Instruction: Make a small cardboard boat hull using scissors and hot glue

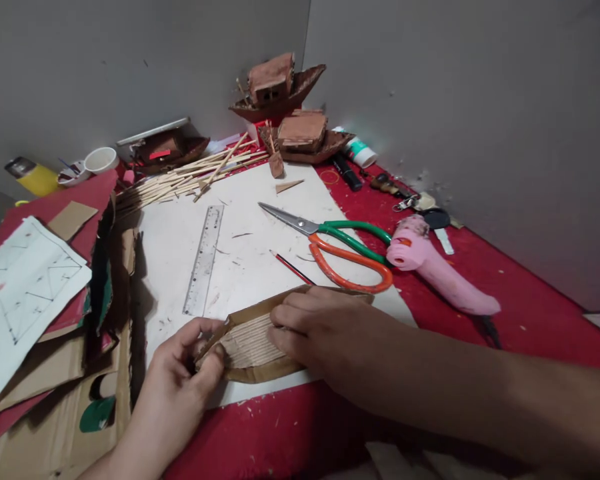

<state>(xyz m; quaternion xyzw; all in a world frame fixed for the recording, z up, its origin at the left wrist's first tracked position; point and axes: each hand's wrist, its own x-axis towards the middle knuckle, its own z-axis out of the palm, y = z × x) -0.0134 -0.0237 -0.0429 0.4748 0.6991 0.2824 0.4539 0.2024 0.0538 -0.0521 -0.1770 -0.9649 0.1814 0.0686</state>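
Note:
A small cardboard boat hull [253,343] with raised side walls and a ribbed floor lies over the near part of the white sheet [167,267]. At its left end, my left hand [183,370] pinches the tip between thumb and fingers. My right hand [320,327] reaches across the hull, its curled fingers pressing inside against the floor and far wall; whether they hold something is hidden. Just beyond the hull are a red and black pencil [293,267] and large scissors [330,243] with green and orange handles. A clear ruler [203,260] lies further left.
A pink glue gun [443,273] lies at right on the red table [525,333]. Brown model boats [305,137] and wooden sticks [195,173] stand at the back. Stacked cardboard [70,360] with a drawn paper pattern [27,280] fills the left. Grey walls [455,100] enclose the corner.

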